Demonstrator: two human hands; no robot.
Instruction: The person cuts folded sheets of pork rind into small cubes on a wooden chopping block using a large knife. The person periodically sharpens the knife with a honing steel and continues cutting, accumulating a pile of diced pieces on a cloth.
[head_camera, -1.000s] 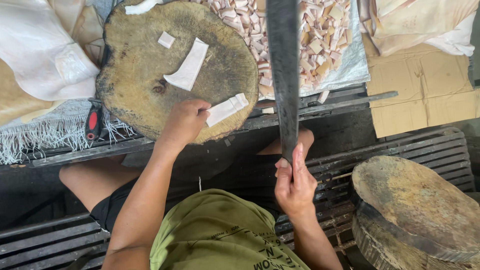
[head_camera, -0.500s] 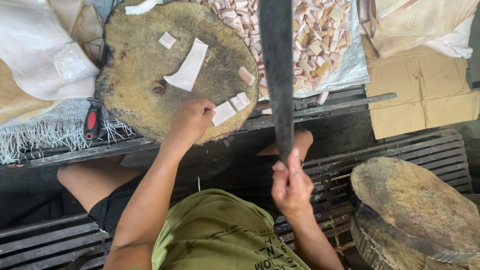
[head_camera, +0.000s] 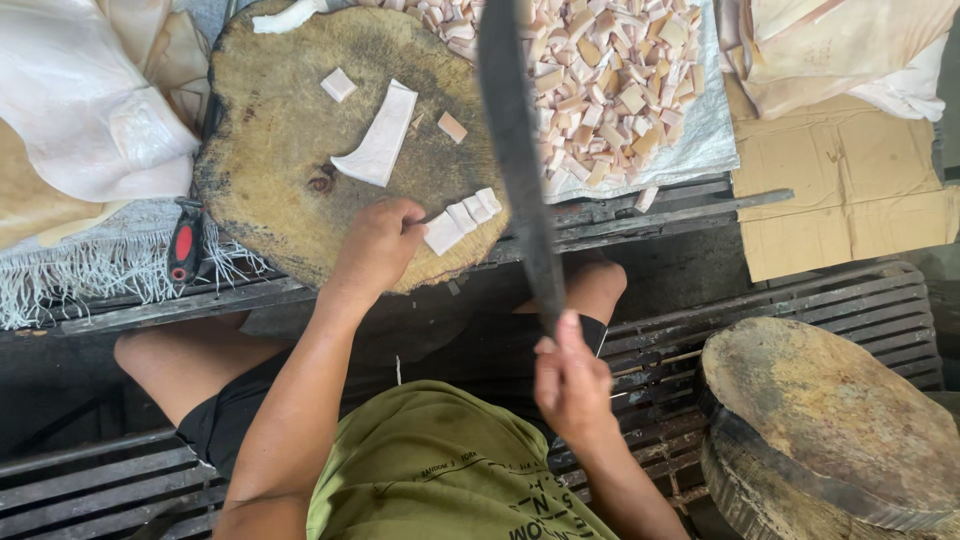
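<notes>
My left hand (head_camera: 375, 245) rests on a round wooden chopping block (head_camera: 280, 130) and pinches the end of a pale strip (head_camera: 458, 220) that is cut into small squares. My right hand (head_camera: 572, 385) grips the handle of a long dark cleaver (head_camera: 515, 150), raised with its blade over the block's right edge. A longer curved white strip (head_camera: 380, 138) and two loose squares lie further back on the block.
A heap of small pale cut pieces (head_camera: 610, 80) lies on a plastic sheet right of the block. Cardboard (head_camera: 840, 200) is at right, white cloth (head_camera: 90, 110) at left. A second wooden block (head_camera: 830, 420) stands low right. A red-handled tool (head_camera: 183, 245) lies beside the block.
The strip under my left hand has been cut into several small squares. The cleaver has tilted and shifted slightly leftward, and my right hand has lowered a little.
</notes>
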